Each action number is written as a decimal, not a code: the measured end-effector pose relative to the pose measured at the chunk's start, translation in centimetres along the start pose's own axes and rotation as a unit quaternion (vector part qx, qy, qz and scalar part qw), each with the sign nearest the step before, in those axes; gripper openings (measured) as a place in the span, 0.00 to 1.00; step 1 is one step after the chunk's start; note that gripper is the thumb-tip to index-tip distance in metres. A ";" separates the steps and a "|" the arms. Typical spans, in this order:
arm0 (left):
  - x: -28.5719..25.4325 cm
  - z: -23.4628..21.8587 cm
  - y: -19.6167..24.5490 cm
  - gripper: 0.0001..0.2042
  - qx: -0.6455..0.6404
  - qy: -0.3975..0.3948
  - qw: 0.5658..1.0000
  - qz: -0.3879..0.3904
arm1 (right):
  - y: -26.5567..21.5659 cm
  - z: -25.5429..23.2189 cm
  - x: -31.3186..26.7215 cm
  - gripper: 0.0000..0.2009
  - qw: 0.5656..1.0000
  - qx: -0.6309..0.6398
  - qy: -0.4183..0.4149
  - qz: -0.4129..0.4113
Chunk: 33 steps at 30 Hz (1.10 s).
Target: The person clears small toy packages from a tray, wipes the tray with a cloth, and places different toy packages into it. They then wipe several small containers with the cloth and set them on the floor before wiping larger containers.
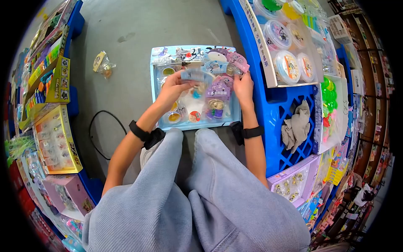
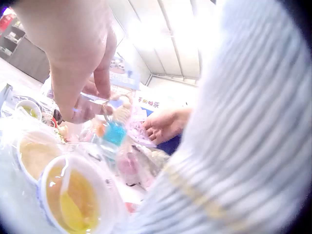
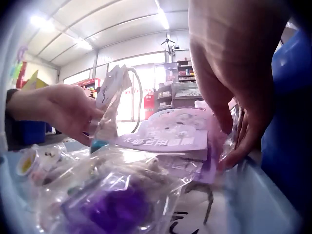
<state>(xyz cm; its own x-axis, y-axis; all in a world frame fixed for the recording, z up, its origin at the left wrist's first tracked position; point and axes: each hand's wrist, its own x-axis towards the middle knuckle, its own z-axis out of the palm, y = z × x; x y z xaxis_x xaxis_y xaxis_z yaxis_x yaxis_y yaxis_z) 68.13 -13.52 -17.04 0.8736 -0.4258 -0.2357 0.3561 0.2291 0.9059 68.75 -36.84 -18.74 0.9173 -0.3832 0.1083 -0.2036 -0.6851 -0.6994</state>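
A light blue display box [image 1: 201, 126] sits on the floor between the feet, filled with small bagged toys. My left hand [image 1: 171, 89] pinches a bagged toy with a blue header card [image 1: 194, 75], raised over the box. In the left wrist view, turquoise stuff [image 2: 115, 133] shows in that bag. At the box's right side my right hand [image 1: 243, 87] pinches a clear package with a pink header card [image 1: 238, 63]. Between the hands lies a purple header card [image 1: 220, 87] over a bag with purple contents [image 3: 114, 207]. Round tubs with yellow contents [image 2: 73, 200] line the box's left.
A blue plastic pallet [image 1: 268, 122] stands close on the right, bearing boxes of tubs [image 1: 289, 67] and a grey rag [image 1: 297, 126]. Boxed goods [image 1: 56, 140] line the left. On the floor lie a small bagged item [image 1: 103, 65] and a black cable [image 1: 91, 133].
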 end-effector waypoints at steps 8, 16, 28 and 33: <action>1.5 -0.7 -1.6 0.11 0.183 0.066 0.981 0.005 | -2.6 -2.4 -1.3 0.17 0.987 -0.142 -0.063 0.045; 2.2 -0.1 1.2 0.13 0.306 0.221 0.926 0.032 | -1.8 -2.1 -2.2 0.16 0.976 -0.219 0.004 0.016; -3.2 -15.3 4.7 0.21 0.411 0.524 0.726 0.171 | -3.6 -5.2 -7.6 0.18 0.998 -0.042 0.029 0.049; -1.1 -27.3 1.9 0.37 0.514 0.493 0.685 -0.151 | -2.3 -5.6 -6.8 0.16 0.995 -0.084 0.036 -0.039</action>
<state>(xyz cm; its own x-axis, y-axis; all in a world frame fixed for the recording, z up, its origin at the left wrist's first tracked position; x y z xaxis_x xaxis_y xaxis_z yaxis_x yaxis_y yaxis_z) 76.87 11.28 -24.60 0.7917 0.5969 -0.1302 0.5907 -0.6934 0.4127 61.07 -36.16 -13.88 0.9065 -0.3650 0.2120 -0.1935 -0.8056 -0.5599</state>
